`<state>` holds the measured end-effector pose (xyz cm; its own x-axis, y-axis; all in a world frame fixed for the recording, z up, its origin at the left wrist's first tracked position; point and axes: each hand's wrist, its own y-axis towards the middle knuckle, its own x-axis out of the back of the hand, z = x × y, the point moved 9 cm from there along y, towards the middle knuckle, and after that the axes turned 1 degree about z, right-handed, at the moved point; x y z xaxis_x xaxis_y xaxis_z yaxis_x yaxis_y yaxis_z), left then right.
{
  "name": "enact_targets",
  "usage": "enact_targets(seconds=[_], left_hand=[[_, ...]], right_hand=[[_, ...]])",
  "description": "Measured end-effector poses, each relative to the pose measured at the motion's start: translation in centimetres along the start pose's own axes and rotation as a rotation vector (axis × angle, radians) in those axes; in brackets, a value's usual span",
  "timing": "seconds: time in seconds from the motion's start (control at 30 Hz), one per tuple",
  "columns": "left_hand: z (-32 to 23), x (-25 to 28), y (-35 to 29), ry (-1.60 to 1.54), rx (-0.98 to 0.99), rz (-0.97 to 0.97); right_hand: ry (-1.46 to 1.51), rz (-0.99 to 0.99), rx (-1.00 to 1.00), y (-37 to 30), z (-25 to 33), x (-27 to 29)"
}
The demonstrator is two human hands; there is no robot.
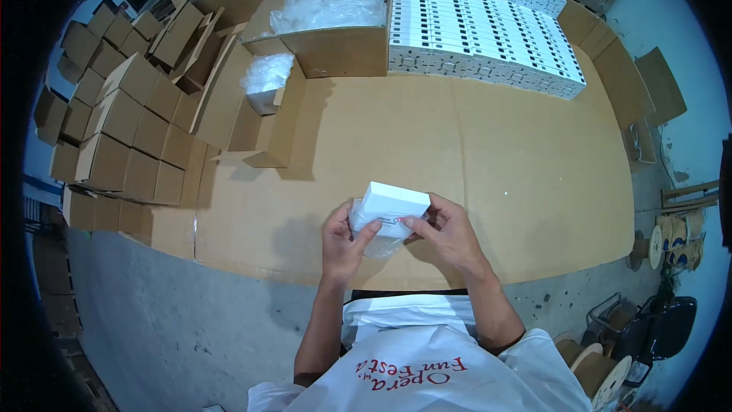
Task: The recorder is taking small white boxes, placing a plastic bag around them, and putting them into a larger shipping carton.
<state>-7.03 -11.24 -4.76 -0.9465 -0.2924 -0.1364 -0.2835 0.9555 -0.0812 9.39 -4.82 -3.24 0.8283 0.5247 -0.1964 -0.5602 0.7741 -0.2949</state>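
Indoors, cardboard-topped table (534, 175) over grey floor (183, 313); hands (343, 248) (453, 238) clamped on white box (395, 200); brown cartons (145, 130) stacked left.

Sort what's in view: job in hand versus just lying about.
Job, judging by placement:
- white box and clear plastic, in left hand and right hand
- stacked white boxes
- heaped plastic
- brown cartons

Apparently lying about:
- spools
- black chair

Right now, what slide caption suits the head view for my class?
Left hand and right hand hold a white box and clear plastic over a brown tabletop.
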Motion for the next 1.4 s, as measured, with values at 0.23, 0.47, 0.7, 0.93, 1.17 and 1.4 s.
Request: enact_targets(seconds=[0.23,0.47,0.7,0.93,1.17,1.4], left_hand=[[0.8,1.4,-0.1,-0.024,0.028,-0.072],[0.3,1.5,-0.1,-0.071,-0.032,-0.049],[0.4,0.9,-0.5,-0.005,-0.041,-0.009],[-0.8,0.0,-0.8,0.084,-0.117,0.003],[-3.5,-1.0,-0.8,0.129,-0.240,0.054],[-4.7,-0.7,-0.2,0.229,-0.361,0.096]], right_hand=[[0.150,0.017,0.215,-0.3,1.8,0.2],[0.179,-0.046,0.191,0.1,0.7,1.0],[0.101,-0.134,0.131,-0.5,0.6,1.2],[0.124,-0.195,0.208,-0.2,-0.1,1.4],[-0.085,-0.139,0.468,-1.4,4.0,0.7],[-0.063,-0.056,0.510,-1.4,5.9,0.2]])
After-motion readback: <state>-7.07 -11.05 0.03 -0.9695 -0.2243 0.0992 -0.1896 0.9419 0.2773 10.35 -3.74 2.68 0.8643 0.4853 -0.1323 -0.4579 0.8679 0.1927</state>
